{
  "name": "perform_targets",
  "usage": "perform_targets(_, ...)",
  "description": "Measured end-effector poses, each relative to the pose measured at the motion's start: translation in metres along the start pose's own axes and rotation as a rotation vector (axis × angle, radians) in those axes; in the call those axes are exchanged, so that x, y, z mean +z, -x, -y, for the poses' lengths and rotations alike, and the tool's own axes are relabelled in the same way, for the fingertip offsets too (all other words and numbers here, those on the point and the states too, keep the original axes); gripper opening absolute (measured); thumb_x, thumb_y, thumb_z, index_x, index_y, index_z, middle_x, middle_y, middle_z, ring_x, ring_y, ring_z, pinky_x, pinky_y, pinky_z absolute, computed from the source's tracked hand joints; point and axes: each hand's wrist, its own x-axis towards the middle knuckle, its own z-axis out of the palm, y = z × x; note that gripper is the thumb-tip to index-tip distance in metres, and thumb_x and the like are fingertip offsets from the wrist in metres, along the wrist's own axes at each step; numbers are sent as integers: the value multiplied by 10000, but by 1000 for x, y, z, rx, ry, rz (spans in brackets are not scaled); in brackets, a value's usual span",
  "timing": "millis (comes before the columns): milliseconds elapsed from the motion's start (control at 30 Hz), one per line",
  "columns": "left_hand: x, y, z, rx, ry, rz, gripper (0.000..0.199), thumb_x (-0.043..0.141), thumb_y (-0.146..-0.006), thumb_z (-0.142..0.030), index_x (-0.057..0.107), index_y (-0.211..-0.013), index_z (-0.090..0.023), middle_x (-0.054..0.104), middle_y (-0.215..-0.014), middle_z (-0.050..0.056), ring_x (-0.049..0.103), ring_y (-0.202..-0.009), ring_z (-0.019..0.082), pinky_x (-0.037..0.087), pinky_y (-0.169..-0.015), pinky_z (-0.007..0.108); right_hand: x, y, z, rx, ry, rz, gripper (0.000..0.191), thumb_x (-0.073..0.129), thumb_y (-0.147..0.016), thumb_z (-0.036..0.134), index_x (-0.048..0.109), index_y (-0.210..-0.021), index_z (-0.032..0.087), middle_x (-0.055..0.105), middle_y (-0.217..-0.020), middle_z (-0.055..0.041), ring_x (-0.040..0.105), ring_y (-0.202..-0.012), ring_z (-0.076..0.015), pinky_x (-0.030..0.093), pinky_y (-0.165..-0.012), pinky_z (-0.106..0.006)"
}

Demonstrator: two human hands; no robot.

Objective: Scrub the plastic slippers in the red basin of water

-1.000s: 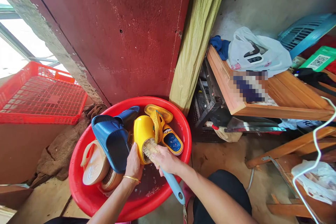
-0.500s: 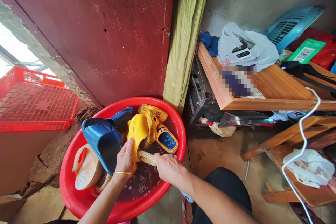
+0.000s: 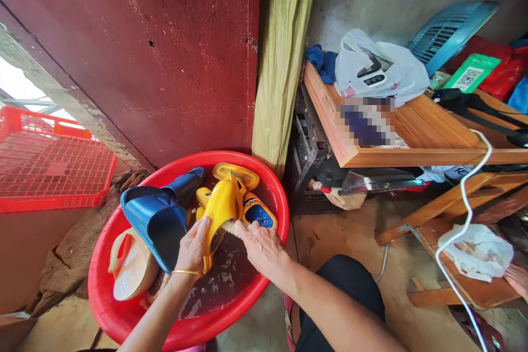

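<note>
My left hand [image 3: 193,246], with a gold bangle at the wrist, grips a yellow slipper [image 3: 223,202] above dark water [image 3: 223,286]. Closed around a scrubbing brush, my right hand [image 3: 264,246] holds its pale bristles [image 3: 229,226] at the slipper's opening; the handle is mostly covered by my fingers. Blue slippers [image 3: 157,220] lean to the left in the red basin [image 3: 284,198]. A beige sandal [image 3: 134,272] rests at the basin's left side. Behind the held slipper lie another yellow slipper [image 3: 243,176] and a yellow one with a blue insole [image 3: 259,214].
A red plastic crate [image 3: 53,165] stands at the left. The dark red door panel [image 3: 165,66] rises behind the basin. To the right, a wooden tray [image 3: 437,157] bears a white plastic bag [image 3: 379,69]; a white cable [image 3: 464,198] hangs down there. Someone's hand [image 3: 517,280] shows at the right edge.
The held yellow slipper has turned and tilted to the right in my left hand. The brush has shifted up along its opening. The whole view has moved slightly.
</note>
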Motion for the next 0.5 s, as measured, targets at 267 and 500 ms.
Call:
perform_targets(267, -12, 3, 4, 97, -172, -8, 553, 789, -645, -659, 766, -891, -165, 730, -794, 42, 636, -805, 204, 486, -650, 242, 18, 13, -2, -138, -257, 166, 514, 501, -858, 142, 567, -1357, 249, 739, -968, -96, 715, -914, -283, 535, -765, -363)
perform_targets(500, -13, 3, -3, 144, -213, -122, 525, 694, -726, -687, 716, -786, -167, 635, -704, 3, 507, -660, 149, 441, -585, 242, 28, 8, -13, -104, -1087, 395, 288, 540, -889, 328, 675, -1119, 218, 576, -649, 23, 552, -521, -142, 473, -533, -256)
